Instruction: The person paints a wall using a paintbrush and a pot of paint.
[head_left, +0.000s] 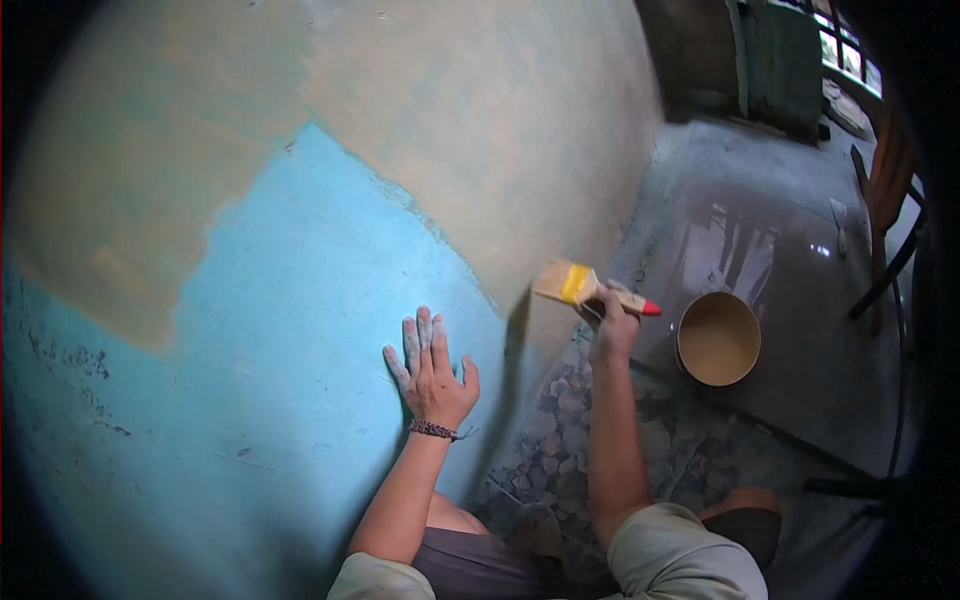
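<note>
My right hand (616, 322) grips the wooden handle of a flat paintbrush (576, 283). The brush has pale bristles, a yellow band and a red handle tip; its bristles are at the wall's tan-coated part, though I cannot tell whether they touch. Flat against the bright blue part of the wall (315, 277) rests my left hand (433, 382), fingers spread and dusted white, a braided bracelet at its wrist. A tan coat (495, 120) covers the wall above and to both sides of the blue. To the right of the brush stands a round bucket (718, 339) of tan liquid.
Stone rubble (559, 427) lies along the wall's foot, beside my legs. The floor (810, 375) around the bucket looks wet and reflective. Farther right are a putty knife (840, 225), dark bars (889, 262) and a cable (900, 375). A barred window (847, 49) is at the upper right.
</note>
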